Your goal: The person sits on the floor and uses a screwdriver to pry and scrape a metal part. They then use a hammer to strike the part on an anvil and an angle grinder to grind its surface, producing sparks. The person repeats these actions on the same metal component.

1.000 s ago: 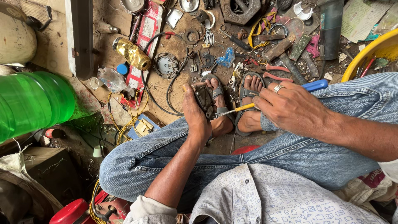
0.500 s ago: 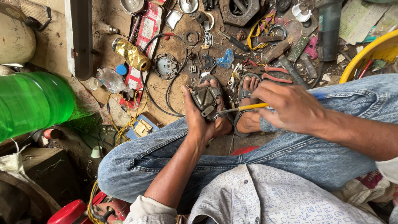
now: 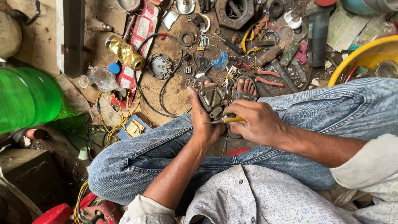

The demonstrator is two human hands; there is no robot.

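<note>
roughly level yellow screwdriver [image 3: 226,120], tip leftward toward metal part [image 3: 211,99]

left hand [image 3: 203,120] was raised, fingers curled in a grip; right hand [image 3: 253,122] was closed, forearms converging.

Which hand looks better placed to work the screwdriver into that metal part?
Probably the right hand: it grips the screwdriver, tip at the metal part. The left hand is busy holding that part.

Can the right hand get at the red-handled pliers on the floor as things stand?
Probably, but not freely: the right hand is holding a yellow-handled screwdriver. The red-handled pliers lie uncovered beyond the sandalled foot, with nothing above them.
</note>
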